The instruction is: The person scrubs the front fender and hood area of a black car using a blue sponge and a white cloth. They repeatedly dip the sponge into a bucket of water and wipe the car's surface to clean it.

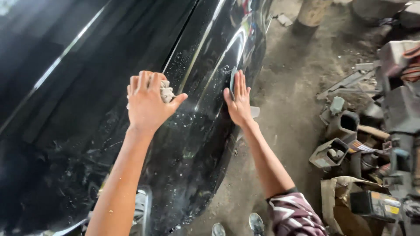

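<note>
A glossy black car body panel (87, 144) fills the left and centre of the head view, wet with water droplets. My left hand (146, 102) presses a crumpled grey rag (166, 92) against the panel. Flat against the panel's right side lies my right hand (238, 102), its fingers pressing a dark flat sheet (232, 81) like sandpaper onto the surface. Most of the rag is hidden under my left palm.
A dusty dirt floor (288, 91) runs along the car's right side. A heap of metal scrap and car parts (376, 140) is piled at the right edge. A wooden post (313, 13) stands at the top. My sandalled feet show at the bottom.
</note>
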